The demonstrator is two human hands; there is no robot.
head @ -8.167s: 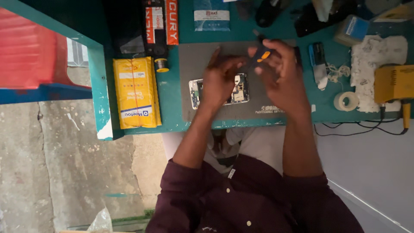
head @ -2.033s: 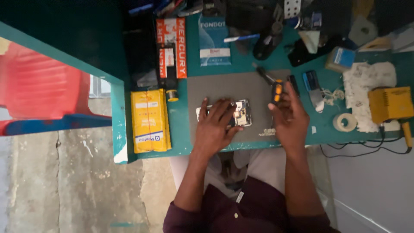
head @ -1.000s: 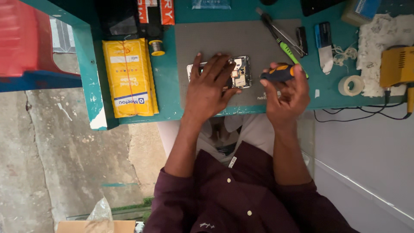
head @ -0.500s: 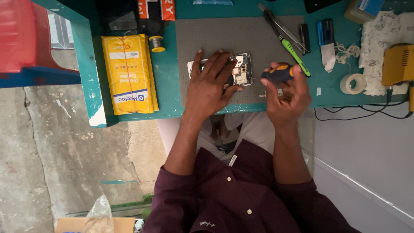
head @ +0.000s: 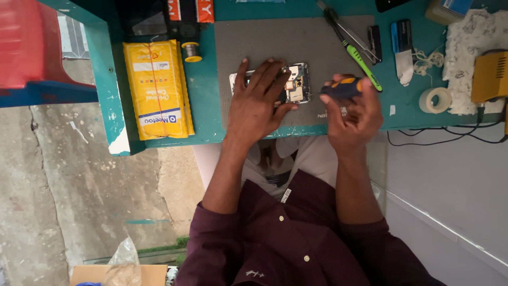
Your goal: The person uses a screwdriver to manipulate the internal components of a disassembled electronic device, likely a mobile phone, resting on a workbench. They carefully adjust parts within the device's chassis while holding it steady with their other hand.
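Observation:
An opened phone (head: pixel 296 85) with its circuit board showing lies on a grey work mat (head: pixel 275 42). My left hand (head: pixel 256 103) presses flat on it, fingers spread, covering most of its left part. My right hand (head: pixel 349 114) grips a small screwdriver (head: pixel 341 87) with a dark handle and orange cap; its tip points at the phone's right edge.
A green-handled screwdriver (head: pixel 362 63) and tweezers (head: pixel 344 29) lie on the mat's right side. A yellow packet (head: pixel 156 87), a solder spool (head: pixel 190 52), a tape roll (head: pixel 435 99), white cloth (head: pixel 471 42) and a yellow device (head: pixel 489 77) sit on the teal table (head: pixel 203 106). A red chair (head: pixel 26 47) stands left.
The view has shifted slightly. My left hand stays on the phone; my right hand has brought the screwdriver closer to the phone's right edge.

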